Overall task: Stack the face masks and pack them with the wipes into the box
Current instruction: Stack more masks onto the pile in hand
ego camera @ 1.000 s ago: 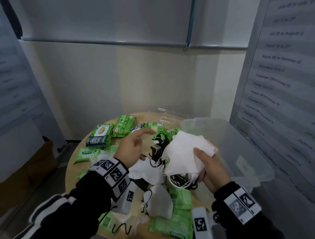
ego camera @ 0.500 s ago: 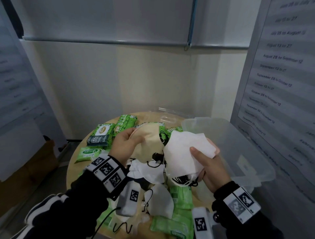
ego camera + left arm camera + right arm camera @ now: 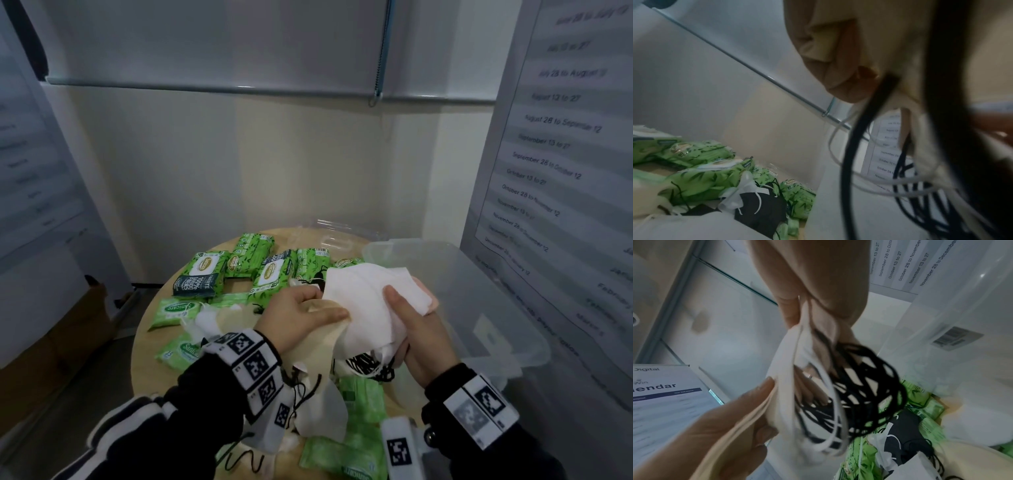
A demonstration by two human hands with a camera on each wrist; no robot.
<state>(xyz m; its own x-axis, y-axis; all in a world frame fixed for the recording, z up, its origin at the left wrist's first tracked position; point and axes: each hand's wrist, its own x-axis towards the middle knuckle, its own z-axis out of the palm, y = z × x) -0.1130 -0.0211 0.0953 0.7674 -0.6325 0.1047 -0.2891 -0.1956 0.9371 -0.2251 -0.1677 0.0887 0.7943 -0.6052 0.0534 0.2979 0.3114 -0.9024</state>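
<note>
My right hand (image 3: 407, 318) grips a stack of face masks (image 3: 363, 301), white on top, with black and white ear loops (image 3: 368, 365) hanging below; the loops (image 3: 859, 394) and fingers (image 3: 813, 305) fill the right wrist view. My left hand (image 3: 298, 315) pinches a beige mask (image 3: 318, 346) and holds it against the stack's left edge. The beige mask (image 3: 838, 48) hangs before the left wrist camera. Loose masks (image 3: 322, 414) and green wipe packs (image 3: 202, 274) lie on the round wooden table (image 3: 147, 363). The clear plastic box (image 3: 479, 308) stands at the right, just behind my right hand.
A clear lid (image 3: 339, 236) lies at the table's far edge. Posters with dates (image 3: 561, 154) stand close on the right, another banner (image 3: 30, 164) on the left. A wall closes the back. A black mask (image 3: 760, 211) lies among the wipe packs.
My left hand reached into the pile, picked up the beige mask and brought it right, against the stack that my right hand keeps holding.
</note>
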